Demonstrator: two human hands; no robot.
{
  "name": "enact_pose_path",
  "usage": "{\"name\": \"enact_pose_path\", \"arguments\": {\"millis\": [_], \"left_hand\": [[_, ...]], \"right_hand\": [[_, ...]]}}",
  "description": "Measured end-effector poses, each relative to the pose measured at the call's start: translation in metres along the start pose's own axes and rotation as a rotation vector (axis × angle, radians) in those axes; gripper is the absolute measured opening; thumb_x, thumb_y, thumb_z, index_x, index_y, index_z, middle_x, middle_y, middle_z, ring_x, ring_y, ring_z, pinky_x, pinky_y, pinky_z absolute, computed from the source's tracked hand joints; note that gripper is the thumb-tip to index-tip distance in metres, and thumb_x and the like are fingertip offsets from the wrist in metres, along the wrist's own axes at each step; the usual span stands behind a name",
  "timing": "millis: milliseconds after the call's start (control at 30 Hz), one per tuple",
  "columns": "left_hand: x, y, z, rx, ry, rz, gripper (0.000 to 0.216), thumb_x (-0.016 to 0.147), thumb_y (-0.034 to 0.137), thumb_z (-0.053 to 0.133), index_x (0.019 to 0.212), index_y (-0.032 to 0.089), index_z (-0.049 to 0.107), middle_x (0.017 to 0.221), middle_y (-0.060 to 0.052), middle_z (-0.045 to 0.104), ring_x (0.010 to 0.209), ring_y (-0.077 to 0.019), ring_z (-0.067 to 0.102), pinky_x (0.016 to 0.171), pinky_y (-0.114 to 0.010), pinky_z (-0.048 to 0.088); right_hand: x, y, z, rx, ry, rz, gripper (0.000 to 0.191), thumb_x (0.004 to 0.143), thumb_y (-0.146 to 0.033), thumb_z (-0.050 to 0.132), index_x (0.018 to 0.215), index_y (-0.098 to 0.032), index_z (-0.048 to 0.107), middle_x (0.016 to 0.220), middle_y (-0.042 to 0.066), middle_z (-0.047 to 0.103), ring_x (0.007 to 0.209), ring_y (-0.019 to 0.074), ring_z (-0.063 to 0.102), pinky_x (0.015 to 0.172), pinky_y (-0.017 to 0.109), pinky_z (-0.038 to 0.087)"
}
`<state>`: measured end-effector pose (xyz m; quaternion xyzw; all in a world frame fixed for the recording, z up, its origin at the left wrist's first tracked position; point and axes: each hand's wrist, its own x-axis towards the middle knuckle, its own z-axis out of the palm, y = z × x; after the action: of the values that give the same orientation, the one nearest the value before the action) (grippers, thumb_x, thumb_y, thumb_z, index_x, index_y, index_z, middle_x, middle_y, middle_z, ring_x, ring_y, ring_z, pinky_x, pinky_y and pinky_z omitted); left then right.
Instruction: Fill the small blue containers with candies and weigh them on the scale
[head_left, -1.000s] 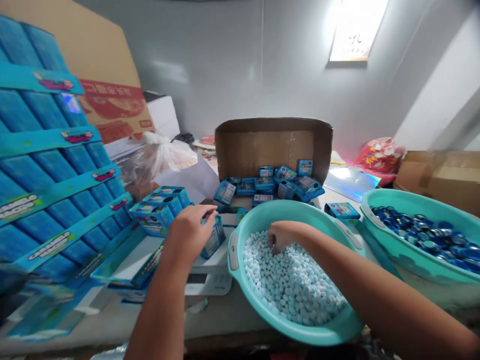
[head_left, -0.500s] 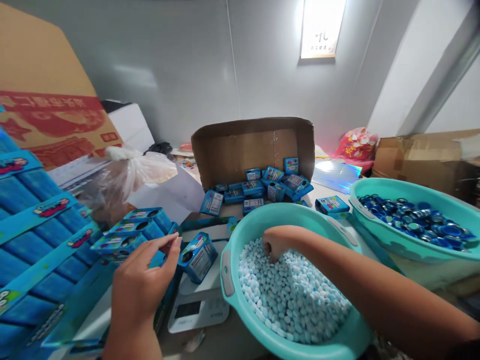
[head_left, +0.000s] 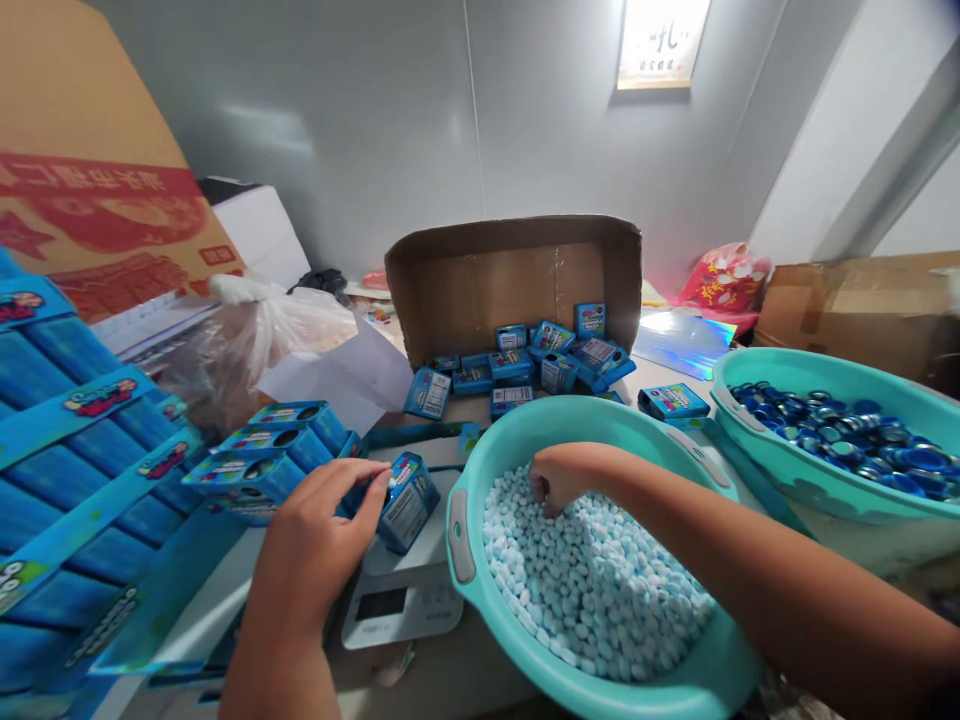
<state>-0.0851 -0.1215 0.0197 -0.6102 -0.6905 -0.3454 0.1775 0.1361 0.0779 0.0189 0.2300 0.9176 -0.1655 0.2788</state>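
My left hand [head_left: 330, 525] is closed, thumb and forefinger pinched together at the top of a small blue printed box [head_left: 409, 505]. Something tiny and pale shows at the fingertips, too small to name. That box stands tilted on a white kitchen scale [head_left: 405, 605]. Inside a turquoise basin [head_left: 461, 545], my right hand [head_left: 561, 478] rests with curled fingers in a heap of pale blue and white candies [head_left: 585, 590]. Its fingertips are partly hidden among them. Several similar blue boxes [head_left: 281, 450] stand left of my left hand.
A cardboard box [head_left: 480, 275] lies open behind the basin, with several blue boxes [head_left: 510, 365] in it. At right, another turquoise basin [head_left: 757, 375] holds blue lids [head_left: 847, 435]. Stacked blue packs [head_left: 75, 470] rise at left, beside a clear plastic bag [head_left: 262, 335].
My left hand has moved right, from beside the small blue box to its top. The right hand stays curled in the candies. The view has shifted slightly.
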Motion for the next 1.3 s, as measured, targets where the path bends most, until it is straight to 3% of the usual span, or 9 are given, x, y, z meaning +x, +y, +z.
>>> {"name": "enact_pose_path", "arguments": {"millis": [233, 433, 633, 967, 1133, 1300], "left_hand": [[0.0, -0.001, 0.002, 0.019, 0.003, -0.093, 0.025, 0.095, 0.042, 0.051, 0.097, 0.023, 0.067, 0.095, -0.001, 0.071, 0.086, -0.0182, 0.067, 0.076, -0.027, 0.052], [0.0, -0.003, 0.009, -0.005, -0.008, -0.064, 0.025, 0.095, 0.044, 0.053, 0.1, 0.024, 0.068, 0.098, -0.001, 0.072, 0.092, -0.0183, 0.066, 0.082, -0.027, 0.051], [0.001, -0.009, 0.014, -0.099, -0.082, -0.138, 0.022, 0.091, 0.046, 0.059, 0.092, 0.027, 0.069, 0.095, 0.003, 0.071, 0.091, -0.016, 0.066, 0.085, -0.025, 0.047], [0.004, -0.005, 0.016, -0.117, -0.15, -0.073, 0.03, 0.094, 0.048, 0.052, 0.097, 0.023, 0.069, 0.097, -0.001, 0.068, 0.095, -0.0181, 0.063, 0.089, -0.029, 0.044], [0.005, -0.008, 0.018, -0.099, -0.11, -0.027, 0.035, 0.096, 0.046, 0.046, 0.089, 0.021, 0.07, 0.091, -0.003, 0.062, 0.086, -0.0172, 0.061, 0.081, -0.028, 0.044], [0.004, -0.006, 0.015, -0.066, -0.097, -0.067, 0.036, 0.096, 0.048, 0.047, 0.081, 0.021, 0.064, 0.086, -0.001, 0.061, 0.08, -0.0158, 0.059, 0.078, -0.027, 0.042]], "right_hand": [[-0.002, 0.001, -0.001, 0.007, 0.012, -0.034, 0.041, 0.073, -0.022, 0.08, 0.113, -0.017, 0.073, 0.106, 0.004, 0.073, 0.087, 0.0195, 0.065, 0.059, 0.023, 0.038], [0.002, 0.004, 0.001, 0.009, 0.011, -0.045, 0.042, 0.073, -0.023, 0.08, 0.114, -0.017, 0.073, 0.107, 0.003, 0.073, 0.086, 0.0186, 0.065, 0.057, 0.022, 0.037], [0.006, 0.008, 0.003, 0.021, 0.012, -0.043, 0.042, 0.073, -0.026, 0.081, 0.113, -0.019, 0.073, 0.104, 0.002, 0.073, 0.086, 0.0186, 0.064, 0.057, 0.022, 0.037], [0.004, 0.006, 0.003, 0.022, 0.018, -0.048, 0.042, 0.072, -0.024, 0.08, 0.113, -0.019, 0.073, 0.105, 0.003, 0.073, 0.085, 0.0186, 0.065, 0.056, 0.022, 0.037], [0.005, 0.006, 0.004, 0.01, 0.017, -0.042, 0.043, 0.071, -0.025, 0.081, 0.113, -0.018, 0.073, 0.105, 0.003, 0.073, 0.085, 0.0196, 0.064, 0.057, 0.023, 0.037], [0.006, 0.007, 0.005, 0.013, 0.02, -0.034, 0.042, 0.072, -0.026, 0.081, 0.112, -0.019, 0.073, 0.105, 0.002, 0.073, 0.085, 0.0199, 0.064, 0.059, 0.024, 0.039]]}}
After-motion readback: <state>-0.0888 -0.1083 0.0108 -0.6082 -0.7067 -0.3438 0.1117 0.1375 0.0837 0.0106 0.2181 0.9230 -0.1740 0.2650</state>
